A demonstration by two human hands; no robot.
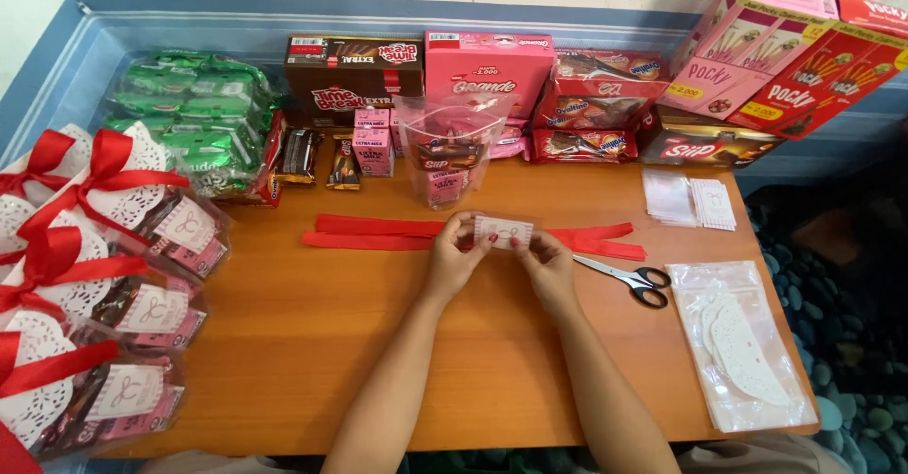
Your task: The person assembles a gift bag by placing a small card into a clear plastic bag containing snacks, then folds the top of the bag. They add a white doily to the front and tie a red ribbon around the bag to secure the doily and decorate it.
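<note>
Hands pinching small label card, between fingertips

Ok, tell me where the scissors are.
In the head view, the scissors lie on the table right of the right hand, just below the red ribbon.

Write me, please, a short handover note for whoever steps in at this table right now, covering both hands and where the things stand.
Left hand and right hand together pinch a small white card above the red ribbons. Clear pouch stands open behind, snacks inside, untied. Scissors lie at right beside the doily packet; more cards further back. Done: finished ribboned bags at the left edge. Left: this pouch has no card, doily or ribbon yet.
</note>
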